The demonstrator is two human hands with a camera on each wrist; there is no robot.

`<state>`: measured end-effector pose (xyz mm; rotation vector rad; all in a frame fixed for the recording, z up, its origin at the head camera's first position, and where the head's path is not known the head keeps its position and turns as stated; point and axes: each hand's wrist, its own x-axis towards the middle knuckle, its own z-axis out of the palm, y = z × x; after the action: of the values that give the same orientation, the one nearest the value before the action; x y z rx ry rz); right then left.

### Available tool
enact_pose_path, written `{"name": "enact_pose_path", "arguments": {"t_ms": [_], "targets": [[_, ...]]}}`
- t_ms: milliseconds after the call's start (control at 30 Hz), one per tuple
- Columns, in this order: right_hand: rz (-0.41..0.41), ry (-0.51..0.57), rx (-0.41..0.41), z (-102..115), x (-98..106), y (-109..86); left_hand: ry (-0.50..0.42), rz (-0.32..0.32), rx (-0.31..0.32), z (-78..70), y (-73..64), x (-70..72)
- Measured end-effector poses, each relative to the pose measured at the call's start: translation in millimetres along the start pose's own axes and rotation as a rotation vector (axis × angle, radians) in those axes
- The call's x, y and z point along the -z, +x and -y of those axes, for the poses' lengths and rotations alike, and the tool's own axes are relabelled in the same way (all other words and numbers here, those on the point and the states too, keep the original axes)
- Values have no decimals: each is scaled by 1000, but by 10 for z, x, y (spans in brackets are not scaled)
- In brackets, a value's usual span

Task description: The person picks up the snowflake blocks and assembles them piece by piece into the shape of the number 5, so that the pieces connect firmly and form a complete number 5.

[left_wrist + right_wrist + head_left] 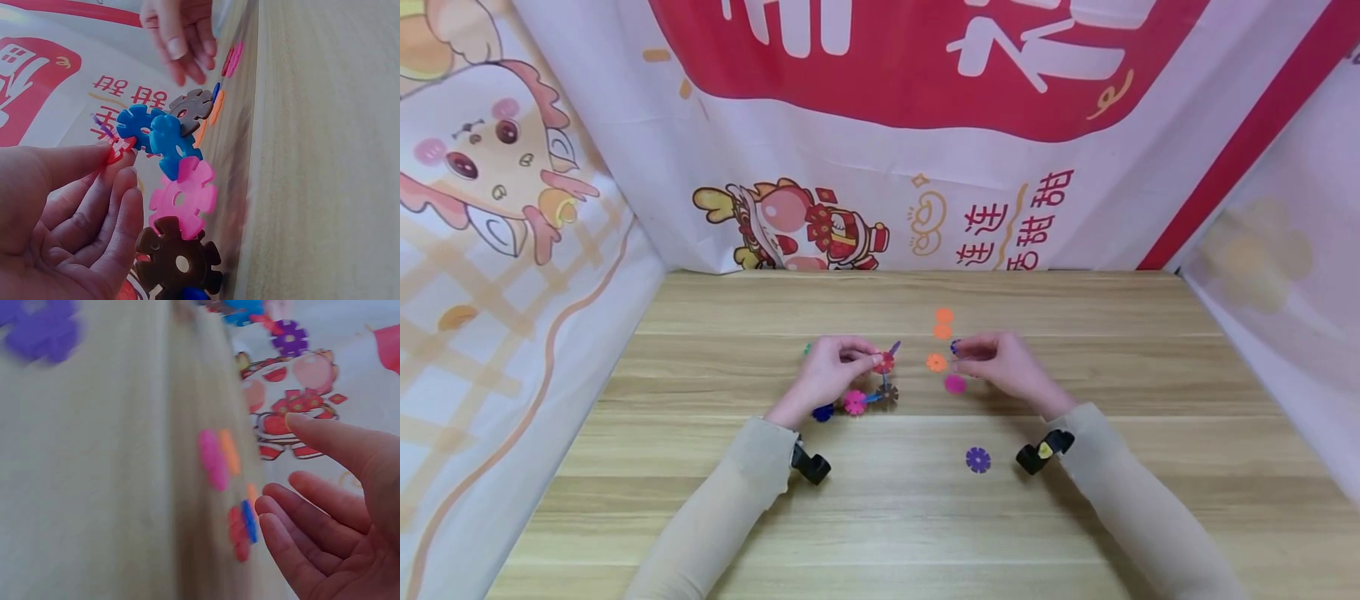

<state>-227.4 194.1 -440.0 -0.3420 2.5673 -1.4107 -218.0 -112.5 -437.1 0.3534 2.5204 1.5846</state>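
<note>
My left hand point(829, 368) pinches a red snowflake disc point(120, 150) between thumb and index finger. A notched purple disc point(289, 339) is joined to the red one. From it hangs a chain of interlocked discs: a blue disc point(132, 125), a grey-brown disc point(194, 110), another blue disc point(167, 147), a pink disc point(182, 197) and a dark brown disc point(178, 259). My right hand point(1003, 367) has its fingers loosely spread, holding nothing, beside a loose dark blue disc point(249, 520) and a red disc point(239, 532).
Near the right hand lie several orange discs point(936, 362) and a magenta disc point(955, 384). A purple disc point(977, 460) lies closer to me on the wooden table point(895, 517). Part of a green disc point(808, 348) shows behind the left hand. Printed cloth point(865, 150) stands behind the table.
</note>
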Motion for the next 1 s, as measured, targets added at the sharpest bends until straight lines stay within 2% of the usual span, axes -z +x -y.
{"name": "enact_pose_path", "arguments": {"t_ms": [133,267,533,800,1000], "targets": [[26,-118,-4,-78,-38,-59,-6,6,-11,12,7,-1],[46,-153,26,-125,-83,-71,-1,6,-7,11,7,1],[62,-172,49,-150,-115,-50,-1,14,-12,-8,-1,3],[66,-161,31,-145,-115,-54,13,16,-34,9,4,4],[37,-135,-1,-139,-130,-58,16,17,-29,22,11,2]]}}
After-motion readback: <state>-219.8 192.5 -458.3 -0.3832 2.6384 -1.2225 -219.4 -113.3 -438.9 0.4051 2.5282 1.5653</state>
